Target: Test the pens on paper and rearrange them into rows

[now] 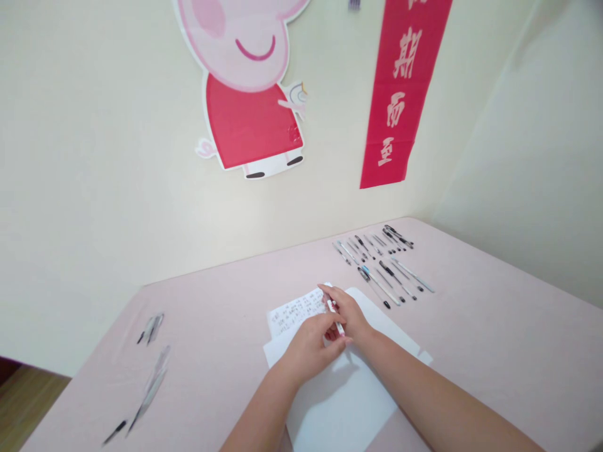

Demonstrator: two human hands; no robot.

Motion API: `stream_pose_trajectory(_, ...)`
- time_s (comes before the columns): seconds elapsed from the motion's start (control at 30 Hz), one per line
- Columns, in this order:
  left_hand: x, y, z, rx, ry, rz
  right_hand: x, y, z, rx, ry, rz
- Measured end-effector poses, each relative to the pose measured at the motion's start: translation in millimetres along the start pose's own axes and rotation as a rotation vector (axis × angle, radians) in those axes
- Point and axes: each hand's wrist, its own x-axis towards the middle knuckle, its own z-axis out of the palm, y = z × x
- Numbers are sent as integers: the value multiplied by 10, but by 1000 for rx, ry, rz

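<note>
A slim white pen (331, 306) with a pinkish end is held between my two hands, above sheets of white paper. My left hand (315, 344) has its thumb and fingers closed about the pen's near end. My right hand (349, 312) grips the pen from the other side, its index finger stretched along the far end. Beneath them lies blank white paper (336, 408), and a sheet with handwritten lines (294, 314) shows beyond my left hand. The fingers partly cover the pen's middle.
Several pens and pen parts (391, 279) lie in two rows at the back right of the pink table (217, 351). A few more pens (153, 383) rest at the left. Behind the table stands a wall with a cartoon pig cutout (254, 119) and a red banner (400, 100).
</note>
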Motion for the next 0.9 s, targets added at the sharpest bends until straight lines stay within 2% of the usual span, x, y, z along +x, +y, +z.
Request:
stream_pose_trajectory(0.13, -12, -37, 2, 43, 40, 20, 27, 26, 29, 119, 79, 86)
stream_pose_trajectory(0.33, -5, -73, 2, 105, 64, 1, 62, 51, 0, 149, 145, 64)
stream_pose_trajectory(0.47, -8, -82, 2, 142, 53, -23, 54, -27, -18, 206, 151, 114)
stream_pose_trajectory(0.67, -8, -162, -14, 277, 11, -88, 61, -108, 23, 268, 19, 227)
stream_pose_trajectory(0.8, -13, -185, -26, 313, -26, -55, 88, -91, 40, 351, -57, 291)
stream_pose_trajectory(0.9, -23, -177, -52, 306, -69, -33, 124, -73, -25, 354, -87, 299)
